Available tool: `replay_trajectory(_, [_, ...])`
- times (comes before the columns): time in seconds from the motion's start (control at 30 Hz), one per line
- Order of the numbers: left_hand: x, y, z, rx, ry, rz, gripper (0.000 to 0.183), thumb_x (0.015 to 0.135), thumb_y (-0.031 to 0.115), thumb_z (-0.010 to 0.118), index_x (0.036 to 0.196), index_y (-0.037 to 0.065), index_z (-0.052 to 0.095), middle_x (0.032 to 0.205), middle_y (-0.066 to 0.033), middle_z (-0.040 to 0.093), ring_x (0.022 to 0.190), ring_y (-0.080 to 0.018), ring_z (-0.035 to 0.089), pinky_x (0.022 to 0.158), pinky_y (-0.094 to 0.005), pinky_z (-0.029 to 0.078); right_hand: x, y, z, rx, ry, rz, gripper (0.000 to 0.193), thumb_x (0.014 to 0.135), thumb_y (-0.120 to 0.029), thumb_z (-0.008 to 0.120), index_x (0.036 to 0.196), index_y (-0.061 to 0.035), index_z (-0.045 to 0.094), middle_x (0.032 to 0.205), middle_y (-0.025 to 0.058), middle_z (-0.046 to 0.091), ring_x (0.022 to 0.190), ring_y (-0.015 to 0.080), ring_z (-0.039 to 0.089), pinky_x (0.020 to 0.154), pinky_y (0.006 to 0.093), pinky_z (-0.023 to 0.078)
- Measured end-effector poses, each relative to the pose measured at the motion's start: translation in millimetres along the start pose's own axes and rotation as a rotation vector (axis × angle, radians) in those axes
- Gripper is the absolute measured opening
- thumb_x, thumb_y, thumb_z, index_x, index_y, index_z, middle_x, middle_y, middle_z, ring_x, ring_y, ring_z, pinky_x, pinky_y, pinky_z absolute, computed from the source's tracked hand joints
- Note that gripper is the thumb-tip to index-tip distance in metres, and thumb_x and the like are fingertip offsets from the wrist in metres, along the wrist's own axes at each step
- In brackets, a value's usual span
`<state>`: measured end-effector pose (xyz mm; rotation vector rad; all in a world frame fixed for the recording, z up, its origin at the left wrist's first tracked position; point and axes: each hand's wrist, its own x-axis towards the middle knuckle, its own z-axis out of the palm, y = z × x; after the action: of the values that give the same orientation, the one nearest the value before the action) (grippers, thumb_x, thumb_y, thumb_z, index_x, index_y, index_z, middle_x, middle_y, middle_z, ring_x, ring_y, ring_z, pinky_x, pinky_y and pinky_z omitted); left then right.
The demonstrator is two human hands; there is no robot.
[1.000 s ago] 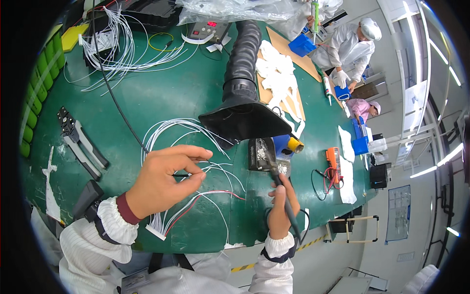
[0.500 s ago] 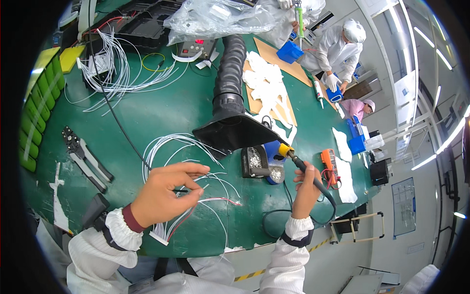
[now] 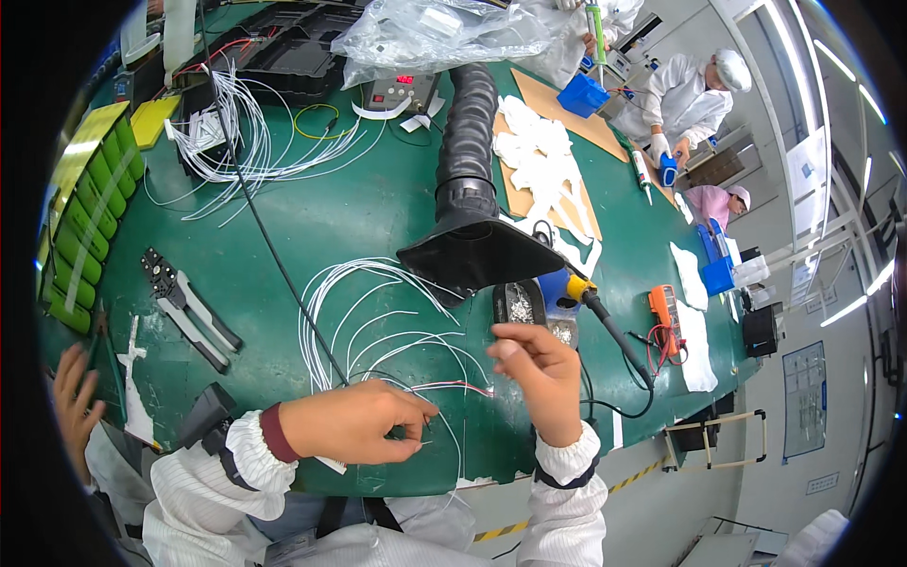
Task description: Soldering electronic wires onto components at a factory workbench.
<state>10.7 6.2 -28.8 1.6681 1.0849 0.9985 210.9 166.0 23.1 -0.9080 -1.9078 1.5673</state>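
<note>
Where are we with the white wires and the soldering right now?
Looks done: the soldering iron lies parked under the black fume hood. In hand: the left hand pinches thin wire ends and the right hand hovers over the looped white wires. Seemingly left: a second wire bundle farther back, untouched.

Green bench; white wires, perhaps pliers.
</note>
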Motion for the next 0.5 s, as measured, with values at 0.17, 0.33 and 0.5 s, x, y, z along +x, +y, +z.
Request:
replay_trajectory(0.17, [0.1, 3.9, -3.7, -0.051, 0.058, -0.038, 0.012, 0.086, 0.008, 0.069, 0.081, -0.002, 0.066, 0.091, -0.0202, 0.074, 0.119, -0.0377, 0.068, 0.086, -0.0400, 0.059, 43.1, 0.7, 36.7, -0.482, -0.118, -0.329, 0.022, 0.093, -0.011, 0.069, 0.112, -0.0007, 0.071, 0.091, 0.0155, 0.069, 0.077, 0.0255, 0.068, 0.070, 0.0354, 0.053])
replay_trajectory(0.33, [0.9, -1.8, -2.1, -0.079, 0.024, -0.087, 0.014, 0.086, 0.010, 0.071, 0.085, -0.003, 0.069, 0.121, -0.0259, 0.071, 0.110, -0.0328, 0.073, 0.092, -0.0376, 0.058, 65.1, 19.0, 52.1, -0.626, -0.123, -0.414, 0.017, 0.092, -0.009, 0.066, 0.105, -0.0004, 0.072, 0.092, 0.0170, 0.069, 0.083, 0.0354, 0.069, 0.075, 0.0429, 0.054])
replay_trajectory(0.5, [-1.2, -2.5, -2.9, -0.045, 0.052, -0.049, 0.014, 0.087, 0.011, 0.070, 0.084, -0.003, 0.069, 0.121, -0.0243, 0.072, 0.108, -0.0332, 0.073, 0.090, -0.0379, 0.058, 66.7, 34.0, 57.6, -0.649, -0.132, -0.366, 0.016, 0.092, -0.010, 0.067, 0.103, -0.0008, 0.072, 0.094, 0.0163, 0.069, 0.088, 0.0355, 0.067, 0.079, 0.0445, 0.053])
